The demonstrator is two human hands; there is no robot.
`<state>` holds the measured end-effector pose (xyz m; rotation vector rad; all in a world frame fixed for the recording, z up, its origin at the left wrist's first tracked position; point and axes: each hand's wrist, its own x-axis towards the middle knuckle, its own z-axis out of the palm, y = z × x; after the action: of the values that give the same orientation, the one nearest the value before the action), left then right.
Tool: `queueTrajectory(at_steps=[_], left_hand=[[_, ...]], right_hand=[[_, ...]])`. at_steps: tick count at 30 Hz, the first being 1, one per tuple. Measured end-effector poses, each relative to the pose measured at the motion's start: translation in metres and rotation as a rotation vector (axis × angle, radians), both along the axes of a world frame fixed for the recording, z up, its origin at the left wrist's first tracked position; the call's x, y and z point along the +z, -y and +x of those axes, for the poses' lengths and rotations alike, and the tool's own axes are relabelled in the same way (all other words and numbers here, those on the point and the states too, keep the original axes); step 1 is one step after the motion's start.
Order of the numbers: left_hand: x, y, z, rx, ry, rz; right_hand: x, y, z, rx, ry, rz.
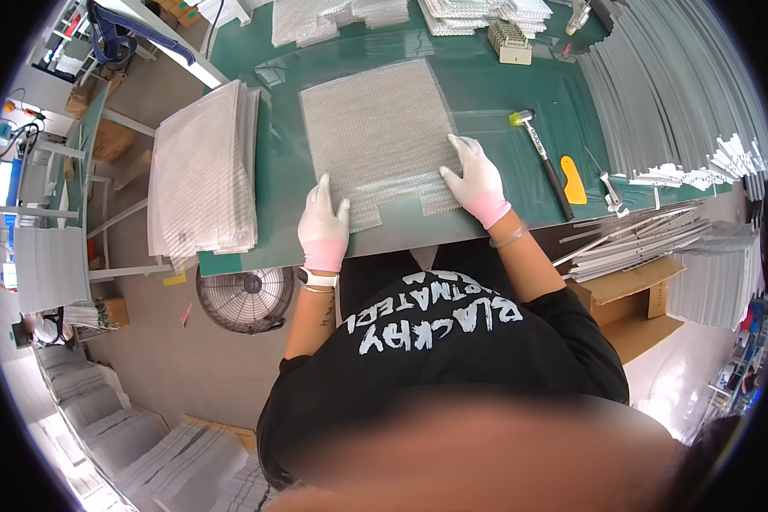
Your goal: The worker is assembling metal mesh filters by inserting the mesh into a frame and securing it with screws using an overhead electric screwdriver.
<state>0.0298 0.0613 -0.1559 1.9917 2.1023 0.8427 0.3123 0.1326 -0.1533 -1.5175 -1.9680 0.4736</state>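
Pressing flat with spread fingers, the left hand [322,224] and right hand [478,181] pin the mesh sheet [375,136], gripping nothing; probably light, floppy, best taken at edges.

A blurred band is covering the lower middle of the view, hiding whatever lies below the person's black shirt [452,358]. The left hand [323,224] and right hand [478,181] are lying flat on the mesh sheet [375,136], covering its near corners (the palms are not showing). The fisheye rim is cutting off the stacked grey strips [674,94] at the upper right.
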Motion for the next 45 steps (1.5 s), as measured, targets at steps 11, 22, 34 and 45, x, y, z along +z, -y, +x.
queueTrajectory(at_steps=[11, 22, 34, 45], left_hand=[[-0.007, 0.0, 0.0, 0.008, -0.091, -0.04], [-0.006, -0.001, 0.0, 0.011, -0.094, -0.084], [0.024, -0.009, 0.015, -0.071, -0.59, 0.018], [0.025, -0.012, 0.024, -0.357, -0.457, -0.287]], right_hand=[[0.001, 0.001, 0.001, 0.032, 0.061, 0.003], [0.001, 0.0, 0.003, 0.039, 0.112, -0.021], [0.045, -0.074, 0.028, 0.308, 0.313, -0.127], [0.087, -0.336, 0.028, -0.68, 0.379, -0.059]])
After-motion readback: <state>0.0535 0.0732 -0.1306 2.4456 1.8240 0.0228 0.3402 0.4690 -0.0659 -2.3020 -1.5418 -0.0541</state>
